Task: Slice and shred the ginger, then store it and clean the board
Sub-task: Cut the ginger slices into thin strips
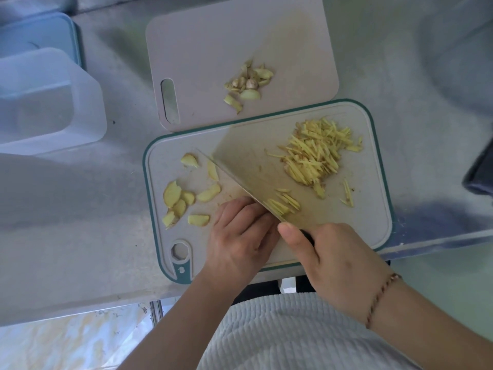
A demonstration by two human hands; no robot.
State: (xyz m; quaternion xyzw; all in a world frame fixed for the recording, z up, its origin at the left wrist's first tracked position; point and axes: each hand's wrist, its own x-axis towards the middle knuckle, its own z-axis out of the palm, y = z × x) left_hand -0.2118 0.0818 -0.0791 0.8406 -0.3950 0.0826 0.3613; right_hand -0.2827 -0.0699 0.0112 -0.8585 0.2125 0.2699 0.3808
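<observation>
Head view, hands (241, 236) shredding ginger (282, 203), cleaver (256, 161) on board (373, 209)

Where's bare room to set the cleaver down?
Free: counter left of the green-rimmed board, below the clear container; upper half of the far board above the peel scraps. Crowded: near board, with ginger slices left, shreds right, both hands and cleaver mid-board.

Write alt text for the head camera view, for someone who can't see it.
Seen from above, a person's right hand holds a cleaver while the left hand steadies ginger on a teal-rimmed cutting board. Shredded ginger lies right of the blade, ginger slices left; a second board behind holds trimmings.
</observation>
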